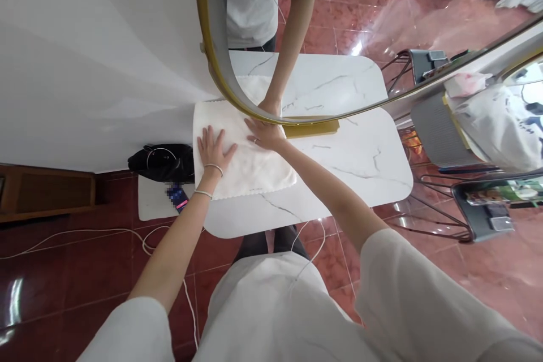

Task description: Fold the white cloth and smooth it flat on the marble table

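Observation:
A white cloth (246, 172) with a scalloped edge lies spread over the left part of a white marbled table (360, 164). My left hand (212, 150) rests flat on its left half, fingers spread; two thin bracelets circle that wrist. Near the cloth's far right side, my right hand (266, 134) presses down with its fingers stretched out, a ring on one of them. The far fingertips come close to the lower rim of a gold-framed mirror (292, 120). Neither hand grips anything.
A gold mirror foot (311, 127) stands on the table behind my right hand. To the left, a black bag (163, 161) and a phone (177, 198) lie on a lower white surface. White cables (144, 243) trail over red tiles. A chair (483, 209) stands right.

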The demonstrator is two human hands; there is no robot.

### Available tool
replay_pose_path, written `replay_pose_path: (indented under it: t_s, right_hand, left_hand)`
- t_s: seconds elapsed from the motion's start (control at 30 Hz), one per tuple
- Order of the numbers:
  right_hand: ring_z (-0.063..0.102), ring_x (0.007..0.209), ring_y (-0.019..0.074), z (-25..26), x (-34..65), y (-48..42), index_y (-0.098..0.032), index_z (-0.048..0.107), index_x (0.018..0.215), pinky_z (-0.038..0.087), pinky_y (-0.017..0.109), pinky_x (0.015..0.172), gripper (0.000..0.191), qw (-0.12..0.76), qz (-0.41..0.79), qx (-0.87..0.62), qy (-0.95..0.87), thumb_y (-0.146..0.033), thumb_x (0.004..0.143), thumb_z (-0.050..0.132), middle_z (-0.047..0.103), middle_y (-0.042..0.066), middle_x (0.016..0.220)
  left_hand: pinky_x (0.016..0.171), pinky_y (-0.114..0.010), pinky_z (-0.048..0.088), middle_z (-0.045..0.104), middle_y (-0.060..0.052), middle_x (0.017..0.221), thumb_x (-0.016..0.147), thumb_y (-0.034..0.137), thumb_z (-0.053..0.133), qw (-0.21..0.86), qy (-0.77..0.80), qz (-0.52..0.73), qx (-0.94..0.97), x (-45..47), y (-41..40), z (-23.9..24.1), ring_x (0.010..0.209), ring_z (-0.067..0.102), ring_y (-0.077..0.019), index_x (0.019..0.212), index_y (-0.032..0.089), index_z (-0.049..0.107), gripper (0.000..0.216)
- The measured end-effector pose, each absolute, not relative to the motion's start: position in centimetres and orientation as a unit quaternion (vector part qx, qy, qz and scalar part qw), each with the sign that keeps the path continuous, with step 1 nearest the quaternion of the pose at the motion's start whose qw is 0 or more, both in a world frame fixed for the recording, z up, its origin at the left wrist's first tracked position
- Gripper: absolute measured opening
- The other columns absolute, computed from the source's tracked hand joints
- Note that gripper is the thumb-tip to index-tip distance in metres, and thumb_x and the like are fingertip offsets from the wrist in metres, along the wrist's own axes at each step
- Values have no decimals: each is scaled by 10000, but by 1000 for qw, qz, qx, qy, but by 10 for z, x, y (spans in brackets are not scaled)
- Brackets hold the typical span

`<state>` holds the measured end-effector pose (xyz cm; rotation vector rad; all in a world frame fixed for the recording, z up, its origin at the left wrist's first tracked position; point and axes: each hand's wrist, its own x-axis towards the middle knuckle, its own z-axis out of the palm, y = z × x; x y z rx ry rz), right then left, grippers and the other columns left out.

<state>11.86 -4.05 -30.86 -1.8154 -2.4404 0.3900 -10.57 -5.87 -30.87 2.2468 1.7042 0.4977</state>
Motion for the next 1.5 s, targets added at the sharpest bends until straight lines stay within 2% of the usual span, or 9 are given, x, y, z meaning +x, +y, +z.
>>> replay_pose_path:
  t_s: [0.1,0.27,0.37,0.6,0.97,1.3,1.5]
  right_hand:
    - [240,1449,320,-312,128,-66,-123,337,1490,169,607,1162,565,86,86,-528,-840,-402,1000,302,298,137,1566]
    - [267,1449,247,-314,140,-111,-132,347,1485,104,532,1210,556,112,69,-480,-867,-416,1012,275,332,112,1554]
    - [232,1463,223,-316,145,-134,-131,314,1500,113,486,1218,562,113,70,-488,-863,-412,1016,270,291,99,1574]
    - [198,1474,218,-320,172,-175,-157,293,1512,124,478,1210,561,116,73,-490,-861,-427,1024,228,254,71,1589]
    - [221,1468,221,-322,227,-239,-179,318,1505,161,481,1204,545,130,80,-510,-847,-417,1016,284,286,62,1576]
    - [337,1422,234,-328,338,-266,-190,471,1417,245,507,1177,466,180,44,-629,-755,-381,1004,372,421,90,1505]
    - [344,1418,245,-329,343,-268,-163,492,1396,237,509,1181,455,182,34,-649,-738,-363,1006,369,430,100,1498]
  left_hand:
    - [1203,-468,111,329,-131,1558,929,487,421,146,595,175,771,-108,-94,-310,1477,189,-282,1367,153,518,560]
    - [1193,-541,28,193,-165,1602,893,562,460,121,572,142,798,-108,-156,-310,1492,94,-326,1489,132,338,745]
    - [1191,-544,23,184,-175,1602,893,568,454,107,582,133,795,-102,-177,-311,1492,85,-330,1496,120,323,762]
    - [1189,-547,50,196,-185,1596,900,559,438,96,595,110,790,-72,-215,-311,1491,96,-331,1493,104,327,756]
    - [1188,-545,70,205,-178,1594,902,555,438,86,599,115,788,-13,-279,-314,1490,111,-323,1488,113,338,741]
    - [1191,-551,58,162,-160,1607,903,544,473,122,515,105,842,104,-252,-317,1493,87,-328,1500,143,310,738]
    - [1202,-506,88,189,-123,1608,914,536,461,118,496,96,855,106,-243,-315,1493,120,-296,1497,180,328,696]
